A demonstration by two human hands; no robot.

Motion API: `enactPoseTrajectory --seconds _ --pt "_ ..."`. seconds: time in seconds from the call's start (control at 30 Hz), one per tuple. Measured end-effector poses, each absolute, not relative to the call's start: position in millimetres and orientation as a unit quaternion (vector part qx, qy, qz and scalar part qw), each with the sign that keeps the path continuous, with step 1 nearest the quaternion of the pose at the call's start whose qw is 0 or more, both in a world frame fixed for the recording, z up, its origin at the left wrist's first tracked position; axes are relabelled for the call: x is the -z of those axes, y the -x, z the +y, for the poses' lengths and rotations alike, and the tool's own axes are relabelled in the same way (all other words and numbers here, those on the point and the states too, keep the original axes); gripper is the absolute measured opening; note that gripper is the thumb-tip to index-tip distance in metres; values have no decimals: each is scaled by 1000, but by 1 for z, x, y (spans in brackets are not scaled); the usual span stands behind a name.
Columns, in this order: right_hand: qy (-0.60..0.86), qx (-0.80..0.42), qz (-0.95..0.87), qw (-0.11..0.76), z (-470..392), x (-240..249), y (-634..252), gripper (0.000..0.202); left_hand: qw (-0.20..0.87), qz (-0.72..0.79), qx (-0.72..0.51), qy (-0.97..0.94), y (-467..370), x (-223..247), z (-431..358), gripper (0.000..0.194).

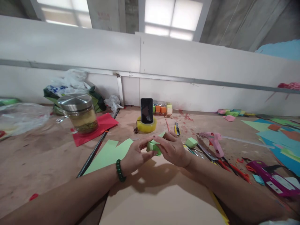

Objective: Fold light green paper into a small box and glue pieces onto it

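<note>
Pinching a small pale-green folded paper piece (154, 148) from both sides, the two hands meet near the middle of the view; the piece sits above the far part of a beige sheet (161, 200), clear of its surface by the look of it; the left hand (137, 156), a green bead bracelet (120, 170) at its wrist, has thumb and fingers narrowed on the near and left side of the piece; the right hand (174, 150) closes its fingers over the upper right side, hiding part of the folds; exact contact of each fingertip cannot be told.

Left of the hands, a flat light-green sheet (106, 156) with a notched far edge lies on the table (35, 165); beyond it, a lidded glass jar (82, 115) stands on red paper (106, 125); straight ahead, a dark-screened phone (147, 111) rests upright at a yellow tape roll (147, 126), small coloured blocks (161, 109) behind to the right.

Just right of the right hand, a second green paper piece (191, 142); next to that, a pink glue gun (212, 140) with a translucent stick at its back; farther right, a purple tool (272, 178) and overlapping coloured papers (288, 150).
</note>
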State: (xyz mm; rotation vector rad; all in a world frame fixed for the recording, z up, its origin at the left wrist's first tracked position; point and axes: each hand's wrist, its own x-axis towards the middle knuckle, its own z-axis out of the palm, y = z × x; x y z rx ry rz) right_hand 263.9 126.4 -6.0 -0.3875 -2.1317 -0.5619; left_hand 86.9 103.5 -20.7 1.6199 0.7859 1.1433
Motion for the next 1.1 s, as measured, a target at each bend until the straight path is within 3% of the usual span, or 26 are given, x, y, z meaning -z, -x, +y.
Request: enactPoseTrajectory --seconds 0.13,0.27,0.4,0.53,0.7,0.8,0.93,1.1 --pt "201 162 -860 441 123 5 -264 48 527 302 -450 -655 -87 15 102 41" --pt "261 24 -852 454 121 2 -265 47 607 327 -412 -596 -87 13 102 29" --pt "306 -156 -839 421 127 -2 -268 32 683 357 -392 -502 -86 16 103 32" --pt "321 -251 -812 418 134 -5 -270 19 723 354 -384 -452 -86 19 105 33" --pt "307 -266 -815 414 131 -11 -271 15 722 363 -391 -440 -86 17 105 32" --pt "287 -243 -849 371 126 -16 -272 23 718 361 -391 -449 -86 16 104 30" --pt "285 -215 -872 334 125 -17 -273 15 698 345 -392 -489 -86 17 104 31" --pt "316 -180 -862 354 127 -13 -271 13 586 346 -423 -598 -86 18 104 43"
